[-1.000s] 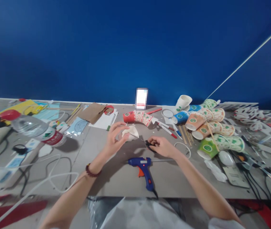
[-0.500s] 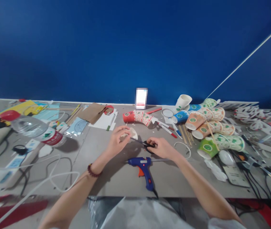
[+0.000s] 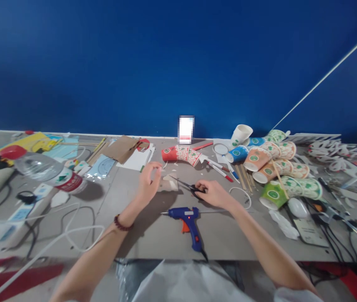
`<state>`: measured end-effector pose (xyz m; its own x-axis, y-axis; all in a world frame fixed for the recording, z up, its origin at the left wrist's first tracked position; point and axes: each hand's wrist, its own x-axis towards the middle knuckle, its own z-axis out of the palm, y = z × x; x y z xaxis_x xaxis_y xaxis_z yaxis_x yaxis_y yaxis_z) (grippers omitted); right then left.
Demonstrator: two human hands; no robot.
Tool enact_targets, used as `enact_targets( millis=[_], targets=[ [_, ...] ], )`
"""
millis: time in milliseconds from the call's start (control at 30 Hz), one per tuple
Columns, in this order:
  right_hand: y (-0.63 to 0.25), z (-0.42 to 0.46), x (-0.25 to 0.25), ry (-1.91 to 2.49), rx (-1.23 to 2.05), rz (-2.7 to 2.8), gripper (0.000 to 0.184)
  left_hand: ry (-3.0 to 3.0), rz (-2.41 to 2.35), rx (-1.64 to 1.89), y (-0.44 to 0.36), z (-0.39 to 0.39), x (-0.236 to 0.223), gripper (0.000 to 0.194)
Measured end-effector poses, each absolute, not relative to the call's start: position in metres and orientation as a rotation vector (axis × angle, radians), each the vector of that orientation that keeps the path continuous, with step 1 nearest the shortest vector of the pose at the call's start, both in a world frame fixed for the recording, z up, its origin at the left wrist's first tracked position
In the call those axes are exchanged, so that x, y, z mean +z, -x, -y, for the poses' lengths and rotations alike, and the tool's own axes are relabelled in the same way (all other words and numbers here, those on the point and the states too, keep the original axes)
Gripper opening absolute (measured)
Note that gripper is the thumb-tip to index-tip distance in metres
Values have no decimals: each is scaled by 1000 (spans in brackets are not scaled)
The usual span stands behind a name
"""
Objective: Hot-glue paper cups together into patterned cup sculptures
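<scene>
My right hand (image 3: 212,193) is closed around the black handles of a pair of scissors (image 3: 194,188). Their blades point left and look shut or nearly so. Beneath the blade tips lies a pale, curved piece of paper (image 3: 168,184), partly behind my left hand. My left hand (image 3: 149,183) is just left of it, thumb and fingers curled with a gap between them and nothing visible inside. A blue glue gun (image 3: 191,222) with an orange trigger lies nearer to me, its small red light lit. Behind the hands rests a row of joined red patterned paper cups (image 3: 181,155).
At right are joined orange, green and blue cups (image 3: 274,195), wooden sticks (image 3: 244,176) and markers (image 3: 220,172). A bottle with a red cap (image 3: 49,170) and a power strip (image 3: 27,214) with looping cables occupy the left. A phone (image 3: 186,130) stands against the blue wall.
My left hand has drawn back left from the scissor tips, its fingers parting. The pale paper now shows more fully on the table. The scissors stay in my right hand.
</scene>
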<state>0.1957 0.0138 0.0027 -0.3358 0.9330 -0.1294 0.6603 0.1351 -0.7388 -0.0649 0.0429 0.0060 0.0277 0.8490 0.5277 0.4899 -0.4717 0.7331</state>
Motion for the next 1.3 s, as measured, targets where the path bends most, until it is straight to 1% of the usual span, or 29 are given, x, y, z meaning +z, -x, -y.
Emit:
enact_targets(
  millis=[100,200,300,433,567,800,900,1033,1167,1233,1300],
  targets=[
    [-203,-18,0,1526,1019,1989,16,-1938,-1438,1438,74,-42,15,22],
    [-212,-24,0,1538,962,1951,18,-1964,-1327,1192,76,-37,18,24],
    [-222,-29,-2,1589,854,1956,20,-1992,-1273,961,71,-33,16,19],
    [-230,-34,-7,1680,760,1986,19,-2011,-1361,840,66,-34,13,15],
    [-230,-34,-10,1734,756,2003,18,-2020,-1451,853,68,-37,12,16],
    [-229,-33,-8,1763,796,2044,16,-1852,-1542,1012,73,-45,10,13],
    [-231,-33,-10,1776,747,2024,15,-1826,-1626,1124,78,-51,6,12],
    [-238,-39,-22,1806,686,1966,11,-1872,-1758,1139,89,-59,-2,11],
    [-249,-47,-39,1736,652,1892,17,-1914,-1906,1124,99,-67,-10,10],
    [-252,-49,-43,1664,648,1875,19,-1909,-1934,1123,103,-70,-11,10],
    [-253,-49,-44,1682,628,1864,19,-1928,-1937,1163,105,-71,-9,9]
  ],
)
